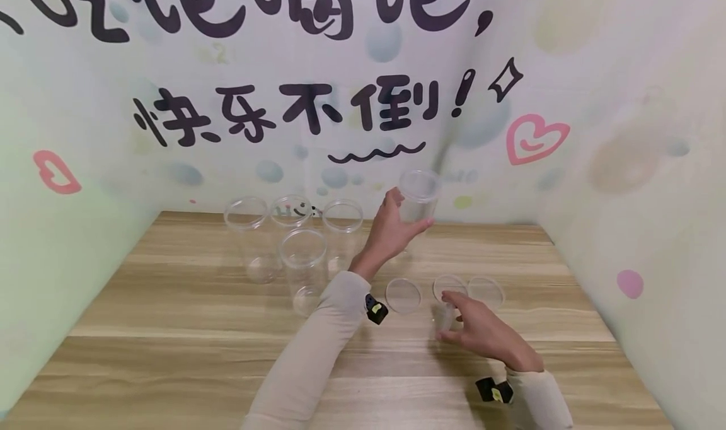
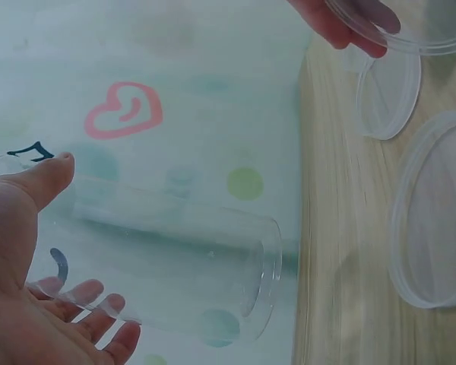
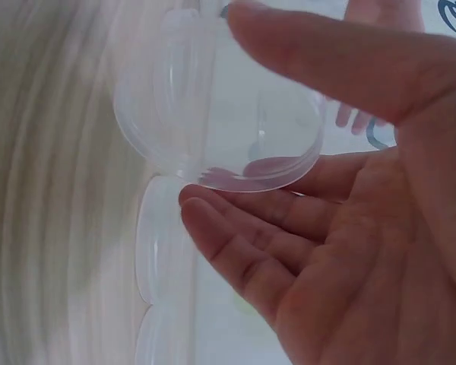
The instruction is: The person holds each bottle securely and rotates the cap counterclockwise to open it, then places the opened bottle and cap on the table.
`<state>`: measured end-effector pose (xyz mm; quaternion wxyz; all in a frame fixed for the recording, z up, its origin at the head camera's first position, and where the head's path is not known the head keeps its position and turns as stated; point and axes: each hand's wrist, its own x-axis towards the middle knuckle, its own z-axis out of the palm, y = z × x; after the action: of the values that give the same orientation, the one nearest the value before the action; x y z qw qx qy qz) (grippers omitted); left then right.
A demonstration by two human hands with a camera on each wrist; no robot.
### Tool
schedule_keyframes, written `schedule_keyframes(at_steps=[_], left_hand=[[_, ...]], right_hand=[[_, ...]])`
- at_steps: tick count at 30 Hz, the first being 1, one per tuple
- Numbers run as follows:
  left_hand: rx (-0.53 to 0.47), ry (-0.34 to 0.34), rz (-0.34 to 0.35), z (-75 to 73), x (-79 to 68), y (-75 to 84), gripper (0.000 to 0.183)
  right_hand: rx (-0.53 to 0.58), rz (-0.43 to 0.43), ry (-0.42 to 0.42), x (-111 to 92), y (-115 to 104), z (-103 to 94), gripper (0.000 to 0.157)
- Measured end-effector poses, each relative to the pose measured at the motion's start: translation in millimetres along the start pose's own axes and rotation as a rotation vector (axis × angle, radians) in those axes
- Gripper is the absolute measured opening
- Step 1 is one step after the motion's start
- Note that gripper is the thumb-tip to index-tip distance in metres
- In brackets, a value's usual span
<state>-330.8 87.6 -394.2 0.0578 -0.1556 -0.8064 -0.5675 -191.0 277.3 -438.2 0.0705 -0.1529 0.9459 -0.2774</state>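
My left hand (image 1: pixel 391 228) grips a tall clear plastic cup (image 1: pixel 418 193) above the table, its thumb and fingers around the side. In the left wrist view the cup (image 2: pixel 190 266) looks see-through, with the left hand (image 2: pixel 30 251) about it. Lower and to the right, my right hand (image 1: pixel 484 332) pinches a round clear lid (image 1: pixel 445 319) by its edge. The right wrist view shows this lid (image 3: pixel 144 114) tilted between thumb and fingers of the right hand (image 3: pixel 342 228). Cup and held lid are apart.
Several clear cups stand upright at the left, the nearest cup (image 1: pixel 303 272) among them. Three clear lids lie on the wooden table: a left lid (image 1: pixel 404 296), a middle lid (image 1: pixel 450 285) and a right lid (image 1: pixel 489 292). A printed wall (image 1: pixel 306 165) borders the table's back.
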Motion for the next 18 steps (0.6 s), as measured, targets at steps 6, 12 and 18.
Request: schedule_keyframes(at_steps=[6, 12, 18], left_hand=[[-0.034, 0.002, -0.026, -3.6, -3.8, -3.3, 0.09], [-0.048, 0.007, -0.029, -7.1, -9.6, -3.6, 0.089], [-0.015, 0.003, -0.019, -9.5, -15.7, -4.7, 0.088]], right_hand=[[-0.042, 0.024, -0.018, -6.9, -0.8, -6.3, 0.073], [-0.051, 0.072, -0.037, -9.1, 0.9, -8.0, 0.071], [-0.049, 0.099, -0.053, -8.4, 4.5, -5.3, 0.071]])
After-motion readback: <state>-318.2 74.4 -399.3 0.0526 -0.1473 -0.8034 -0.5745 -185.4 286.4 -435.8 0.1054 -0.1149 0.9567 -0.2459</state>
